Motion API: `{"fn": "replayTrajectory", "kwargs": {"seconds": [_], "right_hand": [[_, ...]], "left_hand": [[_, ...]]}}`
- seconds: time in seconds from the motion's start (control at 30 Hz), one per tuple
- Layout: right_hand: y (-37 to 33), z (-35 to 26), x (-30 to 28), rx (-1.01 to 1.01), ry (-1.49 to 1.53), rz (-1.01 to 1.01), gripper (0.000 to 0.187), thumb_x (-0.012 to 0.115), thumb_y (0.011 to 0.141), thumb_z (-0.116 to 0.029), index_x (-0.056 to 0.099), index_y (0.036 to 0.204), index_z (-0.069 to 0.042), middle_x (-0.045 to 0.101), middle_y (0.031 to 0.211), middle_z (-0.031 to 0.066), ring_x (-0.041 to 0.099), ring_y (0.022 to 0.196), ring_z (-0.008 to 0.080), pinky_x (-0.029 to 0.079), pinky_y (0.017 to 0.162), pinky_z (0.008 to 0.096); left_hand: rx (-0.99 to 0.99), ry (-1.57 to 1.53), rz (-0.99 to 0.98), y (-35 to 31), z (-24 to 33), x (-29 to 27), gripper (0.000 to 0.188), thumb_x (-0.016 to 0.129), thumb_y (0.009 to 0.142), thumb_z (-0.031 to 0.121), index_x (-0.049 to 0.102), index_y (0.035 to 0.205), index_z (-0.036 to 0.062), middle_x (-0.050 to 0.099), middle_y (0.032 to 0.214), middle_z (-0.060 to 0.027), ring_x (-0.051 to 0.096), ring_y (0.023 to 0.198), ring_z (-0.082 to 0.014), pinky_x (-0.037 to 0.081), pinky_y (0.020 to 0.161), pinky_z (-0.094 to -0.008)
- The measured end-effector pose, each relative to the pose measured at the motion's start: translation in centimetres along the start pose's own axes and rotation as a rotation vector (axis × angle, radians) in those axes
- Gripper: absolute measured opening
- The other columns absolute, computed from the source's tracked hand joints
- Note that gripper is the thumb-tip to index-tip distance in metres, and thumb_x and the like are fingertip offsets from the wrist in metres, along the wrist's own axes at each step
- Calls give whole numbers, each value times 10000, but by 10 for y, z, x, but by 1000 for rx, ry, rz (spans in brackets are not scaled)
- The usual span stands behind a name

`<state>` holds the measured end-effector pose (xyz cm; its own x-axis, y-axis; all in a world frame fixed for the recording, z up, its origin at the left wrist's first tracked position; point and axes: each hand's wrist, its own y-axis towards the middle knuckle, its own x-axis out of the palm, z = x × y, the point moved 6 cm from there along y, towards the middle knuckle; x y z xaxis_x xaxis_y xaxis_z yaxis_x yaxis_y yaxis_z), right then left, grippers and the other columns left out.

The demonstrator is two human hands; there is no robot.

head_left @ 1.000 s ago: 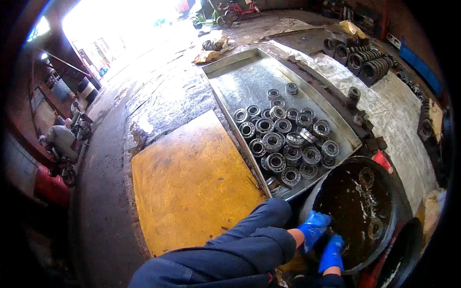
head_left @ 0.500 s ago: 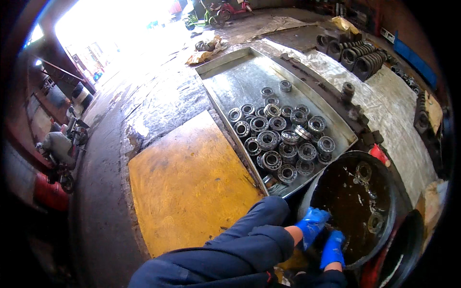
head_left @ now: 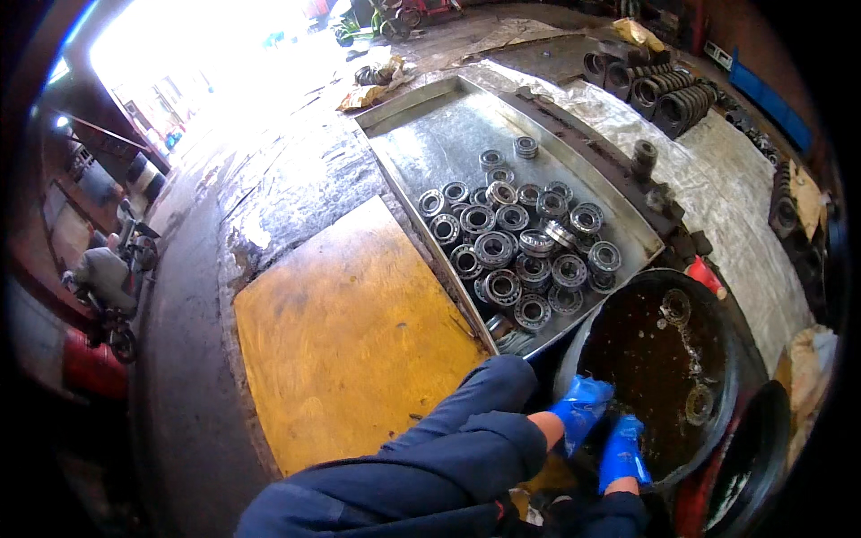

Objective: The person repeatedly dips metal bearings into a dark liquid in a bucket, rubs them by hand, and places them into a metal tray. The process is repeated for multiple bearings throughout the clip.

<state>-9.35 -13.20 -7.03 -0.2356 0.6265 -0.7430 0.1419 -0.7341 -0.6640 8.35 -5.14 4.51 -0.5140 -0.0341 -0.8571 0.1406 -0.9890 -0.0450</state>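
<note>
Head view: left hand (head_left: 581,414) and right hand (head_left: 623,453) dip into basin (head_left: 731,359).

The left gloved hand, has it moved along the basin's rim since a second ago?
No. The left hand sits at the same near spot on the dark basin's rim, beside the right hand; only the camera view shifted.

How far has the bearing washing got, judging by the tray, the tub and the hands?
Done: a cluster of bearings lies in the metal tray. In hand: both blue-gloved hands, left and right, are at the near rim of the tub of dark liquid; what they hold cannot be seen. Left: a few rings sit in the liquid, and rows of bearings wait beyond the tray.
</note>
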Motion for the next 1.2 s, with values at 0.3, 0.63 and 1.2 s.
{"fn": "replayTrajectory", "kwargs": {"seconds": [0.3, 0.63, 1.2], "right_hand": [[91, 215, 47, -95, 116, 482, 353, 460, 1033, -210, 697, 1189, 0, 709, 1207, 209, 690, 1087, 324, 540, 893, 455], [-3, 25, 32, 85, 97, 173, 413, 490, 1034, -421, 720, 1277, -179, 705, 1294, 88, 679, 1175, 297, 523, 982, 523], [8, 69, 53, -149, 561, 500, 365, 517, 1017, -268, 713, 1210, -27, 689, 1253, 239, 632, 1207, 412, 513, 974, 474]], "left_hand": [[312, -33, 49, 50, 103, -48, 231, 642, 842, 157, 696, 1066, 169, 740, 1059, -104, 709, 1017, -353, 484, 875, -505], [-15, 39, -133, 1, -1, 1, 333, 597, 896, 132, 702, 1206, 193, 745, 1100, -106, 717, 1016, -355, 486, 892, -508], [29, 18, -61, 9, 25, -21, 283, 626, 888, 168, 712, 1156, 182, 740, 1126, -126, 704, 1060, -353, 478, 913, -512]]}}
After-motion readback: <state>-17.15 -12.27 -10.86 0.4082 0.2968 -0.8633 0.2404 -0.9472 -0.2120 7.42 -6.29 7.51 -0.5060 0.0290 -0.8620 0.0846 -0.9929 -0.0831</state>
